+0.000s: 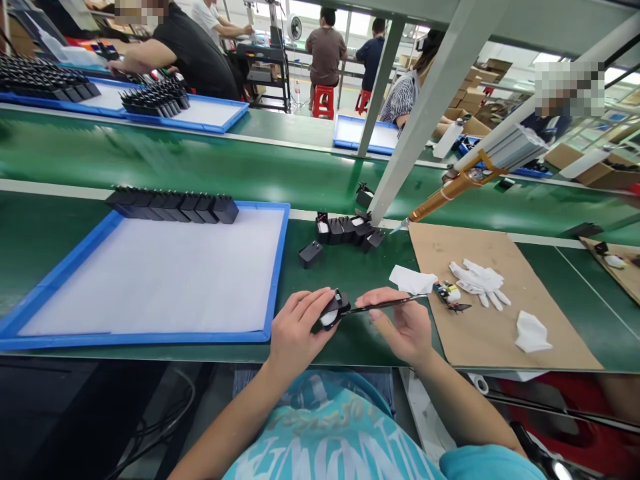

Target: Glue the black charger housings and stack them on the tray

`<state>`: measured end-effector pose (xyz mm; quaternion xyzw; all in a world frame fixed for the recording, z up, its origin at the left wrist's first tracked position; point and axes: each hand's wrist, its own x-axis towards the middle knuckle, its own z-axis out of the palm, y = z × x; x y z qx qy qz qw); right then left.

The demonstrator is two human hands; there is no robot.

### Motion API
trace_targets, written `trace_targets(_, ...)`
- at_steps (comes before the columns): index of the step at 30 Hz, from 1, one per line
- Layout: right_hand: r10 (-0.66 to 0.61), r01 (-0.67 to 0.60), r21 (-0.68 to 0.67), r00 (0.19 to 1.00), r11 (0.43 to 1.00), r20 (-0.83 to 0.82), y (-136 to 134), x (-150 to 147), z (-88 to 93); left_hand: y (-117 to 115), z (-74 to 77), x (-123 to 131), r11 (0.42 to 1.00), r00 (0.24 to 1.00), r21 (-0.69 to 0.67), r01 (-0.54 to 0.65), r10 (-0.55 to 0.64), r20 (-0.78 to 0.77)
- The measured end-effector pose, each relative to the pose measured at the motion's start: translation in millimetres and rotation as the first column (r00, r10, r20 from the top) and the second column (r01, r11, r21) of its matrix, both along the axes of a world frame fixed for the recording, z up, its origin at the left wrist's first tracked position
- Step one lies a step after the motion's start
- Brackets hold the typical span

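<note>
My left hand [299,330] grips a small black power adapter housing [336,305], open on one side with something white showing in it. Between the fingers and thumb of my right hand [403,327] are slim black tweezers [385,305]. Their tip meets the housing's edge. Just beyond my hands, a single black adapter [311,254] lies on the green bench, with a cluster of black housings [345,230] behind it. A small circuit board [449,292] with coloured parts rests to the right of my right hand.
At left lies a blue-rimmed tray [280,267] with a row of black adapters [175,205] along its back. To the right, a cardboard sheet [470,333] carries a white glove [480,281] and a white scrap [533,332]. An orange tool [445,199] hangs beside a metal post [415,113]. Other people sit beyond.
</note>
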<state>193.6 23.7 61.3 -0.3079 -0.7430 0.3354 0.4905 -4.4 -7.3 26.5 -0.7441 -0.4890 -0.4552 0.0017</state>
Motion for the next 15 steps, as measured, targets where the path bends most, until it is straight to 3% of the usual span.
trace_targets(3, 0.037, -0.038, -0.012, 0.999, 0.999, -0.028, -1, -3, -2.1, -1, 0.5, 1, 0.998, 0.999, -0.055, 0.019, -0.016, 0.046)
trace_targets(6, 0.045, -0.047, -0.053, 0.998, 0.998, -0.036, -1, -4, -5.8, -2, -1.8, 0, 0.98, 0.989, -0.195, 0.049, -0.02, 0.149)
trace_targets(10, -0.093, 0.087, -0.197, 0.995, 0.977, -0.021, 11, 3, -9.6, -3, -13.4, -8, 0.897, 0.986, -0.434, 0.088, -0.017, 0.165)
trace_targets(13, -0.112, 0.205, -0.239, 0.928, 0.949, 0.355, 32, 12, -12.2, -1, -20.8, -16, 0.832, 0.995, -0.549, 0.082, -0.038, 0.092)
trace_targets(15, -0.075, 0.255, -0.169, 0.729, 0.952, 0.68, 47, 18, -15.7, 1, -21.1, -19, 0.819, 0.997, -0.569, 0.073, -0.046, 0.062)
